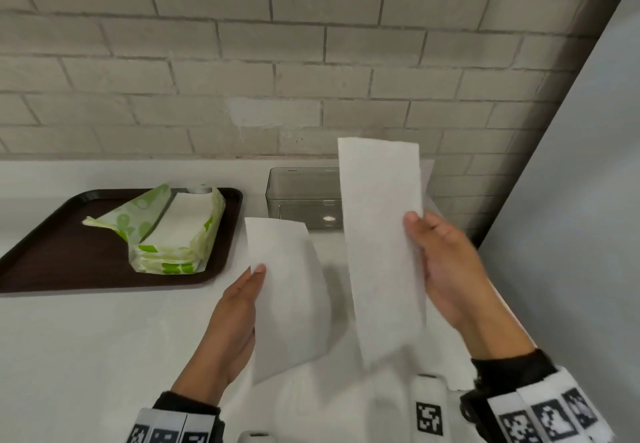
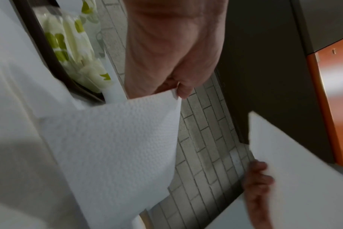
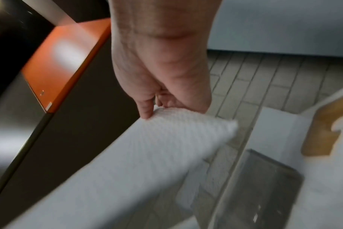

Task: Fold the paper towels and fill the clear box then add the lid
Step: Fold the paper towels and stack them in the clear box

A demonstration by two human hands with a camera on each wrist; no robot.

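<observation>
So the person's got a paper towel in each hand, both held up off the white tabletop (image 1: 86, 356) in front of them. The left hand (image 1: 232, 325) pinches the edge of one towel (image 1: 287, 290) between thumb and fingers, and the right hand (image 1: 446, 269) is clamped the same way on a longer strip (image 1: 381, 245) that stands nearly upright. My guess is the two were stuck together and holding them apart like this lets each one hang flat before folding, though I can't tell if they're already folded once. The clear box (image 1: 301, 196) sits near the back edge of the tabletop by the brick wall (image 1: 242, 44), partly hidden behind the right-hand strip, and it looks empty from where I stand. Makes sense to have it right there, a short reach once a towel is folded. I don't see the lid for sure anywhere. Over toward the left edge there's a dark tray (image 1: 52, 252) with the opened green-and-white pack (image 1: 166, 231) of towels on it, handy for the left hand to grab more. Seems like early days on the filling part.
</observation>
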